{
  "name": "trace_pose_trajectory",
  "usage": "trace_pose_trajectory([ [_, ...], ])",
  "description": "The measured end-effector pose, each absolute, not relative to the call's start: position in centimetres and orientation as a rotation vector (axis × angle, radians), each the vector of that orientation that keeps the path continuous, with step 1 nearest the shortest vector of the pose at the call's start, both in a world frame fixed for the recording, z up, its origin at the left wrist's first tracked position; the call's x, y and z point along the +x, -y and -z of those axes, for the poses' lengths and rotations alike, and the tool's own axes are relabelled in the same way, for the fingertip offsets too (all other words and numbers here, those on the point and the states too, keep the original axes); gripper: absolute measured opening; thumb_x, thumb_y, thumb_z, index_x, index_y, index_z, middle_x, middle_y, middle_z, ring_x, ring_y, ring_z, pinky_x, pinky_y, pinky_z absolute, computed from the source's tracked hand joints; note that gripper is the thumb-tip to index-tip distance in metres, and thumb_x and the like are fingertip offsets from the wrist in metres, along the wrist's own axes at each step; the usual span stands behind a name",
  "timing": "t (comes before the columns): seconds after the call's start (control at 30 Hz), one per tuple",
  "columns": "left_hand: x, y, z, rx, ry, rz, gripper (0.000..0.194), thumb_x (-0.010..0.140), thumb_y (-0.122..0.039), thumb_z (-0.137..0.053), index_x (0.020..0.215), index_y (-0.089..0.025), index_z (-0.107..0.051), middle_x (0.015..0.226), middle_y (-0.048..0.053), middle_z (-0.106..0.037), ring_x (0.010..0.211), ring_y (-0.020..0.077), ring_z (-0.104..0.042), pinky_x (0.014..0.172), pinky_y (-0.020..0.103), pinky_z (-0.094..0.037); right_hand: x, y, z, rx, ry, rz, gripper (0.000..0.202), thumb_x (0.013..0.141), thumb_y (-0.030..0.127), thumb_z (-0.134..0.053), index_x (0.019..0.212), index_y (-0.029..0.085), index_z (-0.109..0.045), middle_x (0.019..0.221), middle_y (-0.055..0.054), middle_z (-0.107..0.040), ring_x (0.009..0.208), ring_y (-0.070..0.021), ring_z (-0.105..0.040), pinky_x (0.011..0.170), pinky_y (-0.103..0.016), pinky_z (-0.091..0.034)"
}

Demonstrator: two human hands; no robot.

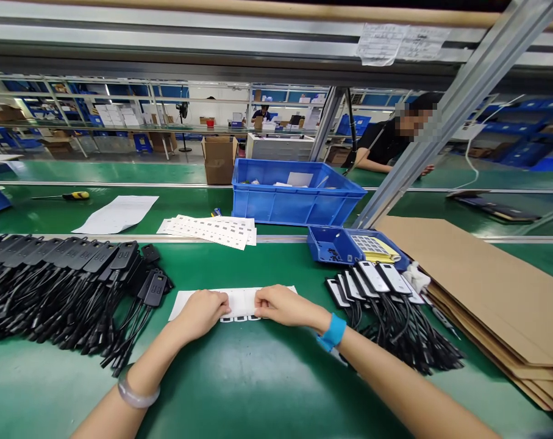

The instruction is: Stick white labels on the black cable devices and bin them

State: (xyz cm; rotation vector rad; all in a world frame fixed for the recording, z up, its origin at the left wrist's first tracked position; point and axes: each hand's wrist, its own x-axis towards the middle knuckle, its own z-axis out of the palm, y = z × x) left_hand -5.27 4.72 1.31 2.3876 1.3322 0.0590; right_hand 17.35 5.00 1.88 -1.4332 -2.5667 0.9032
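Across the green table in front of me lies a white label sheet [242, 301], its near edge showing a row of dark-framed rectangles. My left hand [201, 313] pinches the sheet left of its middle. A short way to the right, my right hand [281, 305] grips the same sheet, fingers curled in. The sheet looks bent or folded between them. Left of my hands are many black plastic devices with cables [153, 289]. On the right lie similar cabled devices with white label faces [372, 277]. My fingertips are partly hidden behind the knuckles.
Beyond the hands are printed label strips [212, 228], a paper sheet [118, 213] and a screwdriver [75, 196]. A large blue bin [294, 204] stands behind small blue trays [319, 253]. Flat cardboard [486, 286] covers the right side. A metal post [459, 116] slants down; a person [377, 143] sits opposite.
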Motion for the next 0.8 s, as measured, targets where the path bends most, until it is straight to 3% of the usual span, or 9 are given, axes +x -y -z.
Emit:
trace_pose_trajectory([
  [0.2, -6.8, -5.4, -2.0, 2.369, -1.253, -0.02, 0.012, 0.088, -0.02, -0.056, 0.078, -0.02, -0.061, 0.081, 0.0, -0.068, 0.073, 0.0181, -0.061, 0.059, 0.024, -0.032, 16.5, -5.9, -1.5, -1.408, 2.534, -0.962, 0.013, 0.085, 0.016, -0.062, 0.073, 0.016, -0.063, 0.068, 0.001, -0.061, 0.064, -0.0125, -0.051, 0.058, -0.021, -0.029],
  [0.3, -6.9, -5.6, -1.6, 2.392, -1.311, -0.024, 0.018, 0.089, -0.022, -0.053, 0.073, -0.019, -0.06, 0.079, 0.004, -0.067, 0.073, 0.0209, -0.06, 0.059, 0.026, -0.03, 17.1, -6.7, -1.7, -1.394, 2.548, -1.003, 0.015, 0.083, 0.015, -0.064, 0.067, 0.016, -0.063, 0.062, 0.002, -0.058, 0.06, -0.0117, -0.049, 0.056, -0.021, -0.029],
  [0.4, -6.3, -5.8, -1.0, 2.396, -1.379, -0.065, 0.02, 0.092, -0.022, -0.047, 0.077, -0.017, -0.06, 0.079, 0.007, -0.066, 0.072, 0.0228, -0.059, 0.059, 0.027, -0.029, 16.6, -6.7, -1.5, -1.419, 2.505, -0.931, 0.01, 0.082, 0.014, -0.064, 0.072, 0.016, -0.064, 0.068, 0.0, -0.062, 0.064, -0.013, -0.052, 0.059, -0.022, -0.029],
  [0.53, -7.1, -6.3, -1.4, 2.343, -1.311, -0.072, 0.014, 0.087, -0.026, -0.054, 0.079, -0.018, -0.063, 0.079, 0.003, -0.067, 0.07, 0.019, -0.059, 0.058, 0.024, -0.031, 15.5, -6.6, -1.1, -1.418, 2.454, -0.913, 0.005, 0.082, 0.014, -0.064, 0.077, 0.016, -0.066, 0.074, -0.001, -0.064, 0.069, -0.014, -0.054, 0.061, -0.022, -0.03],
  [0.7, -9.2, -6.9, -2.4, 2.289, -1.247, -0.031, 0.018, 0.082, -0.028, -0.053, 0.072, -0.02, -0.066, 0.065, 0.0, -0.063, 0.064, 0.0166, -0.056, 0.056, 0.023, -0.03, 15.9, -7.6, -1.2, -1.375, 2.463, -1.074, 0.009, 0.08, 0.017, -0.065, 0.072, 0.015, -0.065, 0.061, 0.003, -0.056, 0.059, -0.0116, -0.049, 0.057, -0.021, -0.031],
  [0.8, -9.5, -7.2, -2.3, 2.275, -1.298, -0.066, 0.02, 0.082, -0.029, -0.05, 0.073, -0.019, -0.065, 0.067, 0.002, -0.063, 0.065, 0.0177, -0.056, 0.057, 0.024, -0.029, 16.2, -8.0, -1.2, -1.365, 2.458, -1.115, 0.009, 0.079, 0.017, -0.064, 0.071, 0.015, -0.064, 0.059, 0.003, -0.052, 0.058, -0.011, -0.045, 0.057, -0.021, -0.03],
])
